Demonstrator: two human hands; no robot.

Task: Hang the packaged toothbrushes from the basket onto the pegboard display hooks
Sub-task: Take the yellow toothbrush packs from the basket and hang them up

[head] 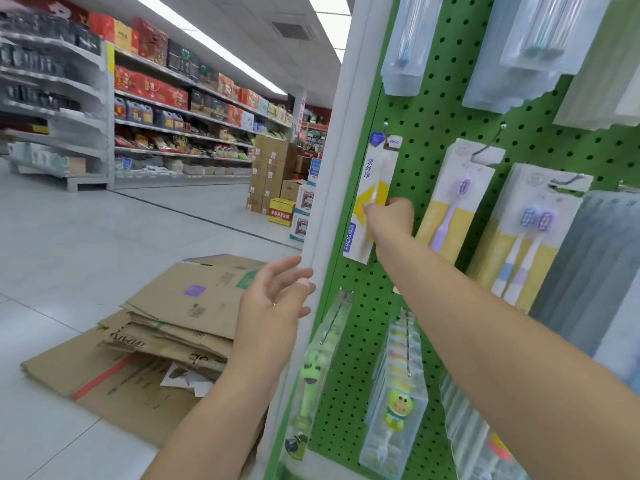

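The pack (372, 195) is a tall, narrow white card with a blue top corner, a blue strip at the bottom left, a yellow arrow-like patch across the middle and a column of printed characters down its upper left. A pale toothbrush shows through its clear front, head up. It hangs from a hook (385, 133) at the left edge of the pegboard (426, 109), its top tab caught on the wire, the body tilted slightly with the lower end swung left against the white post (332, 188).

The right hand (389, 218) is closed on the pack's right edge at about mid-height, fingers curled round it, the bare arm reaching up from the lower right. The left hand (273, 299) is released and holds nothing; fingers spread, it sits just beside the post, lower down.

To the right of the pack hang a purple brush pack (453, 202) on yellow and white card, then a twin pack (526, 237) with two blue-purple heads. Above are clear cases (412, 39) of brushes. Below hang kids' brushes (396, 407) with green and yellow cartoon figures.

The board is bright green with rows of dark holes. On the floor to the left lies flattened cardboard (156, 334). Beyond, shelves (156, 109) hold red boxes and bottles, and stacked cartons (273, 174) stand at the aisle end.
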